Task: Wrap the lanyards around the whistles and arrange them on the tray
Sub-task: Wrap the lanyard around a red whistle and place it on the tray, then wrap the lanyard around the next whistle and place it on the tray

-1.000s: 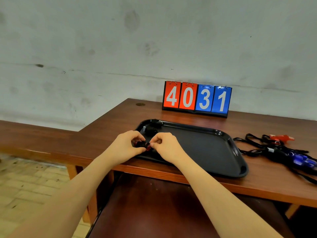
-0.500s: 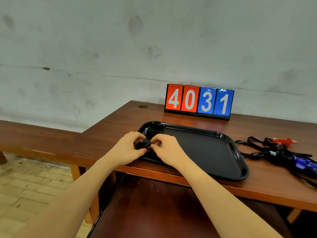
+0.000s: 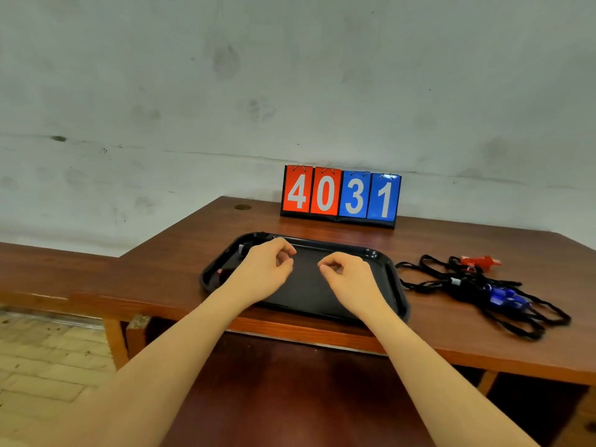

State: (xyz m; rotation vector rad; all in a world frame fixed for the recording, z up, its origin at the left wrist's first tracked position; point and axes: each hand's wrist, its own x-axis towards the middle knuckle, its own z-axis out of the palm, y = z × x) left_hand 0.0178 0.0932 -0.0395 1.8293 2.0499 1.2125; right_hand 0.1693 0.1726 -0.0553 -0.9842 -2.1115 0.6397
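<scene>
both hands above the black rectangular plastic tray [image 3: 398,279] on the brown wooden table [image 3: 193,253], head view. left hand [image 3: 263,269] at 9 o'clock of tray centre, fingers loosely curled, nothing held; right hand [image 3: 346,275] at 3 o'clock of centre, likewise loosely curled and empty.

progress, as judged: two dark wrapped bundles lying inside the tray's left end, one at the 11 o'clock corner [image 3: 248,248], partly hidden behind the left hand, one at the 8 o'clock corner [image 3: 225,272]; taken for finished whistles, detail too small to confirm. still unwrapped, on the table at 3 o'clock of the tray and apart from its rim: tangled black cord lanyards [image 3: 503,298], a red plastic whistle [image 3: 480,261] at the far side of the tangle, a blue plastic whistle [image 3: 504,298] nearer. at least two left to wrap and place.

room: tray floor bare from centre to right end; near rim of tray close to the table's front edge. red and blue flip scoreboard reading 4031 [image 3: 342,196] at 12 o'clock, well apart from the tray.
</scene>
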